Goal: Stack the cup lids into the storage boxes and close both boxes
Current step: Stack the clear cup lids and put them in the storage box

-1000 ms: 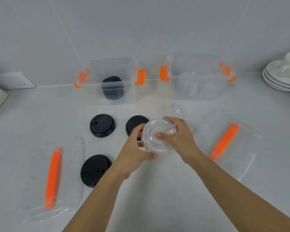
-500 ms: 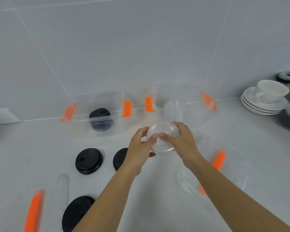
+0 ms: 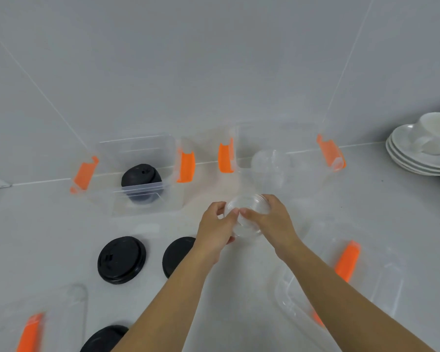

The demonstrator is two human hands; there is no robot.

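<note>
My left hand [image 3: 215, 227] and my right hand [image 3: 272, 221] together hold a clear cup lid [image 3: 248, 214] above the counter, just in front of the right storage box [image 3: 302, 171]. That clear box with orange clasps is open and has clear lids [image 3: 269, 166] inside. The left storage box [image 3: 168, 196] is open too, with a stack of black lids [image 3: 141, 182] in it. Three black lids lie on the counter: one [image 3: 121, 259] left of my wrist, one [image 3: 177, 256] partly under my left forearm, one [image 3: 104, 339] at the bottom edge.
Two clear box covers with orange handles lie flat: one [image 3: 61, 316] at the lower left, one [image 3: 381, 280] at the right under my right forearm. White saucers with a cup [image 3: 422, 148] are stacked at the far right. The tiled wall stands right behind the boxes.
Both hands have carried the clear lid forward toward the right box. My view has tilted up, so the counter things sit lower in frame.
</note>
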